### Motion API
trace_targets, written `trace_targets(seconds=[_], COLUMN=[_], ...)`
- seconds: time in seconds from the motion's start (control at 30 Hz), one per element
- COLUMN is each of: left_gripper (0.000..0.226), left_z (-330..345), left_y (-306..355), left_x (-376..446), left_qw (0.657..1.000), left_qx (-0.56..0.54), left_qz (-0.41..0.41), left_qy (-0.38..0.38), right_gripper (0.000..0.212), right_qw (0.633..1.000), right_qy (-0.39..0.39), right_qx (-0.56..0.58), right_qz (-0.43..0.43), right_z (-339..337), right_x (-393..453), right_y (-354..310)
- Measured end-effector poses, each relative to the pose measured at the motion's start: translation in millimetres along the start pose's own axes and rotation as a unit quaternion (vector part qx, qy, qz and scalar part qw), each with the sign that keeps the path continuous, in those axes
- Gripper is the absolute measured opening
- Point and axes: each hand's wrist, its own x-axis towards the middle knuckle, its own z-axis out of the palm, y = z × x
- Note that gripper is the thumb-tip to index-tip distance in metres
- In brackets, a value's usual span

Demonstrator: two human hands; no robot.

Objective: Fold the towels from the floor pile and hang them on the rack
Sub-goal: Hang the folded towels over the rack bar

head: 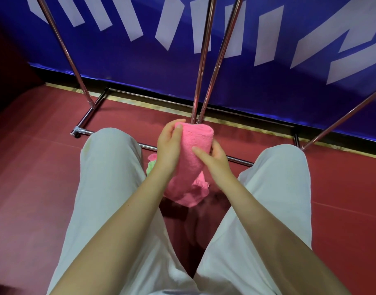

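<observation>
A pink towel (193,154) hangs folded lengthwise between my hands, above the floor between my knees. My left hand (169,145) grips its upper left edge, thumb on the front near the fold at the top. My right hand (214,158) holds the right edge lower down, with the index finger laid across the cloth. Below and behind it lies the floor pile (151,165), where a bit of green and pink cloth shows; most of it is hidden by my arms and the towel. The metal rack (201,67) stands just beyond, its poles rising out of the top of the view.
The rack's base bars (86,116) lie on the red floor (33,177) in front of my knees. A blue banner wall (268,81) with white lettering stands close behind the rack. My legs in pale trousers (110,188) flank the pile on both sides.
</observation>
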Motion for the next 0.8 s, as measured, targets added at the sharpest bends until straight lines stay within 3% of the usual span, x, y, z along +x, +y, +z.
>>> trace_targets(seconds=[0.23,0.4,0.47,0.63,0.7,0.8], left_gripper=[0.022,0.02,0.023,0.026,0.021,0.028], left_z=[-19.9,-42.5,-51.7,-65.8,-75.4,-87.7], left_y=[3.6,7.3,7.9,8.6,5.8,-3.0], left_x=[14.3,28.3,34.1,39.0,43.5,50.7], left_qw=[0.999,0.995,0.993,0.988,0.985,0.979], left_qx=[-0.033,-0.089,-0.095,-0.071,-0.062,-0.069], left_qz=[0.003,-0.003,-0.008,-0.004,-0.008,-0.02], left_qy=[-0.016,0.045,0.075,0.135,0.159,0.193], right_gripper=[0.036,0.02,0.014,0.018,0.007,0.016], right_qw=[0.991,0.971,0.972,0.978,0.981,0.982], right_qy=[-0.022,-0.106,-0.117,-0.047,-0.026,-0.051], right_qx=[-0.119,-0.195,-0.174,-0.035,-0.058,-0.095], right_qz=[0.063,0.094,0.107,0.198,0.183,0.156], right_z=[18.7,27.6,31.6,37.0,35.0,29.6], right_x=[5.2,1.9,-1.2,1.1,3.1,-1.5], right_y=[20.6,36.8,42.2,39.1,38.7,30.7])
